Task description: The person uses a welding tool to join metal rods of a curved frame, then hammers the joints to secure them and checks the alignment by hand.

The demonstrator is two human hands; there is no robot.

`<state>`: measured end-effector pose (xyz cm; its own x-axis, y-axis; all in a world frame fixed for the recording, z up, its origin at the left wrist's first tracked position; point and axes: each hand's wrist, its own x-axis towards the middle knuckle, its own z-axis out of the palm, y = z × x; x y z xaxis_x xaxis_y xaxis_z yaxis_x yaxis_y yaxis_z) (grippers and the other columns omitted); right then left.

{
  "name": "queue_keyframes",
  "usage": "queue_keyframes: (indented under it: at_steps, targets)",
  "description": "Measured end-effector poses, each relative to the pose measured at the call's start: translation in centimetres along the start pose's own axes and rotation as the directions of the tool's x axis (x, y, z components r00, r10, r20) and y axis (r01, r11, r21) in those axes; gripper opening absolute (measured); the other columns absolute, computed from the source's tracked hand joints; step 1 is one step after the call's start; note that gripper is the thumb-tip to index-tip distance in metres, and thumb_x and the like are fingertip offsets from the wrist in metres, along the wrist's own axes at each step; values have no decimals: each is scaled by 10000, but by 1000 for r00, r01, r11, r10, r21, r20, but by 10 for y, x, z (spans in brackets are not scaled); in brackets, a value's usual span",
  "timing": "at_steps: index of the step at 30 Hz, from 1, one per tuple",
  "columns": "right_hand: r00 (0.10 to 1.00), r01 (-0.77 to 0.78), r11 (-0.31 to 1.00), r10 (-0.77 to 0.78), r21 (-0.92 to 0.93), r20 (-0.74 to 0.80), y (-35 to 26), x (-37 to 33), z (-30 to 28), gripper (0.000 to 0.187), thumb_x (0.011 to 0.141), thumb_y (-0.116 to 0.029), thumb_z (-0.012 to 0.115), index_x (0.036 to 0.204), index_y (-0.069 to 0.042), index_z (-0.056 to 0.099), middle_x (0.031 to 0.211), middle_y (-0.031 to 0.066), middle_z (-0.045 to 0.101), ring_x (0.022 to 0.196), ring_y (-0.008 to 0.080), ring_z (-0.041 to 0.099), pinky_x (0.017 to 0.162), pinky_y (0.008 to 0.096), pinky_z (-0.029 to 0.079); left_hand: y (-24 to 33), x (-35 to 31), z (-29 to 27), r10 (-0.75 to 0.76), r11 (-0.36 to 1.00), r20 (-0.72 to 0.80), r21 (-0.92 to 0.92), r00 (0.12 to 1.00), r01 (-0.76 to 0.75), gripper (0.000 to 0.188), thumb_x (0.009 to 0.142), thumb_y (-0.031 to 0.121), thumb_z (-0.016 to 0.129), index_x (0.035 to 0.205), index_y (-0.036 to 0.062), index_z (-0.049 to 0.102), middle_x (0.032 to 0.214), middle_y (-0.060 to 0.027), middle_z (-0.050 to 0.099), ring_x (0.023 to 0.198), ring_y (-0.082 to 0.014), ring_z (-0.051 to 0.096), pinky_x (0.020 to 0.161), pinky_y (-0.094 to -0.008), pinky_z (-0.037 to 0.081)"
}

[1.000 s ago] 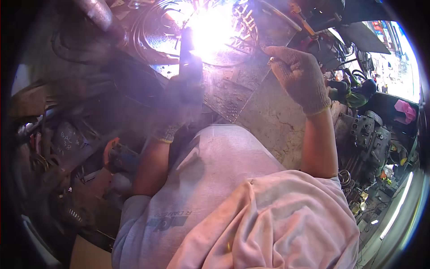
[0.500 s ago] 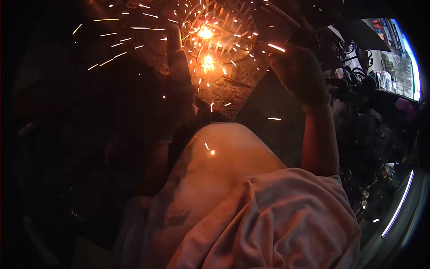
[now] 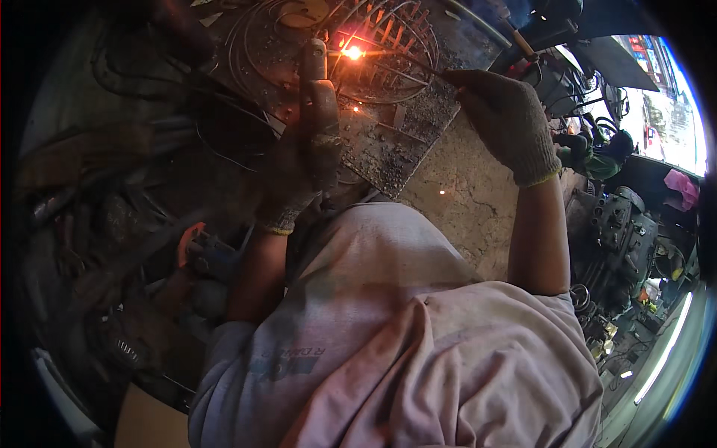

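Note:
My left hand (image 3: 295, 168), in a knitted work glove, is closed round a thick, round-bodied tool (image 3: 314, 63) that stands upright; its kind does not show clearly. Beside its top, a bright orange-white glow (image 3: 352, 52) burns on a round frame of wire rings and short bars (image 3: 388, 33). My right hand (image 3: 500, 119), also gloved, grips a thin dark rod (image 3: 418, 63) that slants left toward the glow. The frame rests on a rough metal plate (image 3: 377, 160) strewn with small crumbs. Both hands are over the plate's near edges.
Loose wire loops (image 3: 243, 45) lie at the plate's left. Dark cables (image 3: 104, 67) and a tool with an orange part (image 3: 190, 243) are at the left. A greasy engine-like machine part (image 3: 620, 224) stands at the right, below a pink cloth or bag (image 3: 680, 189). Cracked concrete floor (image 3: 467, 194) shows between.
The shower of sparks has died down to a small glow and a few specks. The scene looks brighter. Both hands keep their holds, with my left hand slightly farther right.

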<state>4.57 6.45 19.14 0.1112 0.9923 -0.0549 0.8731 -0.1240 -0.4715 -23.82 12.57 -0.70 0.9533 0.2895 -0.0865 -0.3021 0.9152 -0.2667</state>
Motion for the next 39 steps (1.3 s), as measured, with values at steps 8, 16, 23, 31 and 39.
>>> queue_keyframes:
  at_steps: [8, 16, 23, 31, 39]
  targets:
    - [991, 126, 991, -128, -43, -49, 7, -1, 2, 291, 941, -259, 619, 1170, -144, 755, 1002, 164, 756, 914, 310, 747, 825, 401, 582, -13, 2, 19, 144, 982, -116, -107, 983, -156, 463, 1022, 554, 478, 986, 108, 597, 768, -20, 572, 678, -183, 575, 652, -363, 495]
    - [988, 144, 987, -148, -67, -53, 7, -1, 2, 281, 951, -267, 617, 1162, -141, 754, 1000, 160, 751, 904, 330, 739, 804, 403, 583, -18, 6, -7, 717, 230, -22, 951, 697, -207, 330, 1060, 394, 494, 1172, 102, 597, 1003, -48, 658, 863, -180, 627, 792, -361, 526]
    - [989, 137, 989, -140, -57, -55, 9, -1, 3, 281, 953, -276, 616, 1160, -146, 755, 999, 161, 751, 904, 333, 738, 804, 407, 583, -33, 3, 26, 666, -288, 377, 926, 644, -244, 366, 1002, 312, 609, 1255, 50, 570, 1021, -102, 665, 901, -197, 642, 819, -355, 529]
    - [989, 116, 993, -118, -33, -93, 2, -4, 3, 297, 924, -133, 657, 1197, -47, 736, 1084, 127, 770, 913, 162, 729, 847, 309, 561, -23, 1, 13, 596, -6, 89, 994, 798, -107, 383, 959, 198, 663, 1278, 20, 547, 1020, -80, 648, 865, -192, 636, 770, -312, 537]
    - [991, 96, 995, -98, -21, -95, 3, -5, 3, 310, 899, -98, 644, 1190, -41, 734, 955, 100, 768, 812, 128, 688, 781, 304, 547, -13, 8, 4, 165, 982, 285, 44, 944, -185, 310, 1059, 195, 470, 1307, 21, 533, 1093, -52, 581, 916, -156, 564, 789, -319, 514]
